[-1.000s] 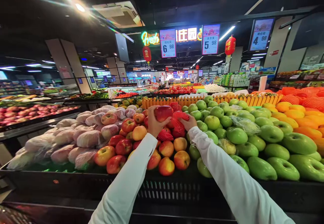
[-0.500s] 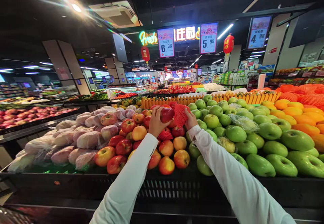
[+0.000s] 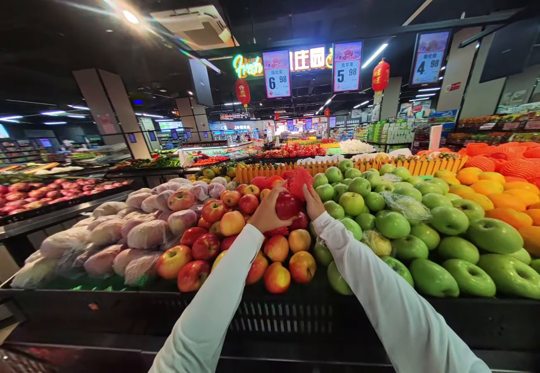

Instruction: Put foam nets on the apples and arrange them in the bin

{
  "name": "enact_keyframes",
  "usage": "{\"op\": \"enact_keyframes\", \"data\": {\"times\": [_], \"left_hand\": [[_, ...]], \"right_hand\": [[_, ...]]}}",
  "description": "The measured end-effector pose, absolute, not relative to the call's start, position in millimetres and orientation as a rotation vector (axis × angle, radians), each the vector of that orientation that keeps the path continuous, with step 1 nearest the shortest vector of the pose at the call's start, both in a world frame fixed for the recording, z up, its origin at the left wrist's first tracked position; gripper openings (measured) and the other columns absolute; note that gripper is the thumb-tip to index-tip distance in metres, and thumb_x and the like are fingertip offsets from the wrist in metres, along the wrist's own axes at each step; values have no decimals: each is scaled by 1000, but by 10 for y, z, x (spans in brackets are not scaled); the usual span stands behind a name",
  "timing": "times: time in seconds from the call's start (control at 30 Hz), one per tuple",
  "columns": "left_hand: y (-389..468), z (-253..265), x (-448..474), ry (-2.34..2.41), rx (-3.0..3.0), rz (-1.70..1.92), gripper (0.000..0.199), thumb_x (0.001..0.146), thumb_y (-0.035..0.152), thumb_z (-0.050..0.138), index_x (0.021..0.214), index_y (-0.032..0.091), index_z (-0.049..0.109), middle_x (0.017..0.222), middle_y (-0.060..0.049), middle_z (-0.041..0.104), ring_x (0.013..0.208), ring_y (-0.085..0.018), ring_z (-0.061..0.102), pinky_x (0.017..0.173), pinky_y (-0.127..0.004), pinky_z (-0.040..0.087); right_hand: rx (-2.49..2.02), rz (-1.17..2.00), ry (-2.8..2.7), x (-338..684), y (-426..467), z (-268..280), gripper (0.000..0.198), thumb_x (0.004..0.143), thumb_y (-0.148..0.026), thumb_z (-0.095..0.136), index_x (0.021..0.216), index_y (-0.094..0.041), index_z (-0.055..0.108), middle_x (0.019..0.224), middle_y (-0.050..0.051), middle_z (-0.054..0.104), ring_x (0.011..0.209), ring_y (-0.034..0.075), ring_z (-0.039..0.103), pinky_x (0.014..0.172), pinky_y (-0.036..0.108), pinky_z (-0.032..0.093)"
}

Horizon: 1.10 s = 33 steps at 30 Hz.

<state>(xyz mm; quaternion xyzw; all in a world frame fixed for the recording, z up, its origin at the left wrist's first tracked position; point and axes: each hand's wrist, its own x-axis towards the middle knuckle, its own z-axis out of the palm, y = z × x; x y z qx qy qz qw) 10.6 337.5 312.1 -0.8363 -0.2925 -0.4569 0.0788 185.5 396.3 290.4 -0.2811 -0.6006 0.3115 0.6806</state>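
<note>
Above the pile of red and yellow apples, my left hand is wrapped round a dark red apple. My right hand pinches a red foam net sleeve, which is right behind and above that apple. The sleeve and the apple overlap in view; whether the apple's far side sits in the sleeve cannot be made out. Under my hands lie more red apples and part of another red foam net, mostly covered. Green apples begin just right of my right hand.
Plastic-wrapped fruit is heaped on the left. Oranges lie at the far right. A black crate edge runs along the front, and a low yellow picket fence stands behind the apples. Price signs hang overhead.
My left hand and the dark red apple have moved right and slightly down, up against the net sleeve. My right hand has shifted a little lower, still with the sleeve.
</note>
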Motion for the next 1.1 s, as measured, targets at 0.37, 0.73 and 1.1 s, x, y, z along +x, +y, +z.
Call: {"op": "enact_keyframes", "data": {"times": [0.37,0.73,1.1], "left_hand": [[3342,3107,152,-884,-2559,-1289,66,64,36,81,121,23,50,128,-11,62,130,-33,56,115,-52,45],[3394,3124,127,-1068,-2223,-1519,66,66,40,81,120,25,45,128,-11,57,126,-29,57,109,-47,49],[3388,3098,99,-793,-2320,-1494,68,65,38,84,120,21,49,121,-12,60,120,-32,59,105,-50,51]], "right_hand": [[-994,604,-1359,1761,3805,2937,38,87,-56,58,101,-25,75,140,9,54,141,27,39,123,53,20],[-1071,202,-1327,1929,3677,3051,31,83,-49,60,72,-23,74,100,7,72,113,31,47,110,56,25],[-789,228,-1530,1951,3662,3080,43,65,-17,54,106,-20,69,118,10,70,118,30,55,110,48,37]]}}
